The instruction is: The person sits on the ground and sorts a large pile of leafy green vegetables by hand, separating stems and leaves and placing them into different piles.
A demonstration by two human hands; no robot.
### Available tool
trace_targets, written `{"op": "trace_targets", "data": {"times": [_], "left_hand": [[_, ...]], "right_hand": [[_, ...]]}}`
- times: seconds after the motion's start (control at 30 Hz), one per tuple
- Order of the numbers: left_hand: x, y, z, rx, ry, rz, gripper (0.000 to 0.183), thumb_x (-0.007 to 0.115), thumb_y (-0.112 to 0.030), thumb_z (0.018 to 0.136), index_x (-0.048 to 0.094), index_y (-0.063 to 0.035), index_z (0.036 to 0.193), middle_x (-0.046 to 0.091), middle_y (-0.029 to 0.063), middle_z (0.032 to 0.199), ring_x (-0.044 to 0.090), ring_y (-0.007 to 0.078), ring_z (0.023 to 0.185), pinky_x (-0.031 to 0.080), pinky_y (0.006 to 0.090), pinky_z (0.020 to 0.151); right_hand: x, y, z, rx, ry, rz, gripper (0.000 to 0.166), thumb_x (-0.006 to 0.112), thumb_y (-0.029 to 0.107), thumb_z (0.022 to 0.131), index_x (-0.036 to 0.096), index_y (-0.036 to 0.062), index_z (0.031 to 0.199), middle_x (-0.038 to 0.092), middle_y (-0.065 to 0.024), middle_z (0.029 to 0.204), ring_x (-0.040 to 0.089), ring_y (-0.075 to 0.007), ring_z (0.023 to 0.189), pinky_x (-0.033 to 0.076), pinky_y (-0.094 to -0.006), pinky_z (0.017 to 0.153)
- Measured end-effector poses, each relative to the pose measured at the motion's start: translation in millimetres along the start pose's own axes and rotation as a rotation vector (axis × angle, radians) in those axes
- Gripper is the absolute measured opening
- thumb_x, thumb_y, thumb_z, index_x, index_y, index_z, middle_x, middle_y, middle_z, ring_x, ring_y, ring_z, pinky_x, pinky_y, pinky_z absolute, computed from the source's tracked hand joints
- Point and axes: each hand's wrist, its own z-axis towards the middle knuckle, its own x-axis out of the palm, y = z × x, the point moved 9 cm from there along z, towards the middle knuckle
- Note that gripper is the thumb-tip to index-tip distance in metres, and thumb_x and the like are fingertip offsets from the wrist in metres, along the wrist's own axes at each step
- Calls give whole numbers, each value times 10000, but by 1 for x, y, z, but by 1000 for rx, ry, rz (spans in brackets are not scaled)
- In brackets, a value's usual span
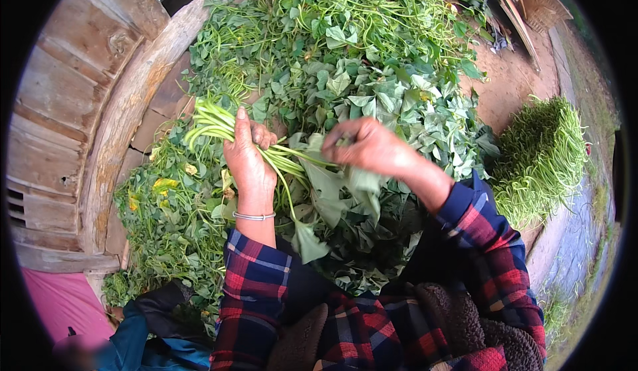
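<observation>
My left hand (251,159) grips a bunch of pale green leaf stalks (212,119), thumb pointing up along them. The stalks look like sweet potato leaf stems. Large green leaves (329,191) still hang from the bunch's right end, and one leaf (306,241) droops lower on a bent stalk. To the right, my right hand (369,146) is blurred, its fingers pinched at the end of a stalk just above the hanging leaves. Beneath both hands spreads a heap of leafy vines (339,87). Dark shadow hides part of the leaves near my lap.
A dense stack of trimmed stalks (543,161) stands on the right. A log beam (144,87) and plank wall (65,106) border the left. Another person's blue sleeve (129,336) shows at lower left, beside pink cloth (65,301). A woven basket (541,4) sits at upper right.
</observation>
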Motion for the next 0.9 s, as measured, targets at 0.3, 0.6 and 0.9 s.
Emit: {"op": "trace_targets", "data": {"times": [0.3,0.6,0.9], "left_hand": [[-2,-6,1,97,-28,-122,295,564,-257,908,409,-113,703,346,-41,549,320,78,488,321,251,487],[-8,-10,2,113,-77,-167,318,541,-255,920,384,-120,677,326,-46,548,300,72,490,302,248,485],[-11,-21,3,150,-65,-139,314,545,-307,917,400,-140,694,312,-52,563,303,73,507,319,249,516]], "right_hand": [[103,-64,-16,215,323,105,376,700,265,806,610,0,1057,637,-56,929,557,-110,846,460,-263,775],[95,-58,-15,203,130,170,471,746,290,754,568,-1,1079,607,-84,898,554,-141,840,452,-286,780],[102,-70,-21,333,194,398,205,634,196,832,625,9,917,620,-61,873,545,-138,853,427,-269,799]]}}
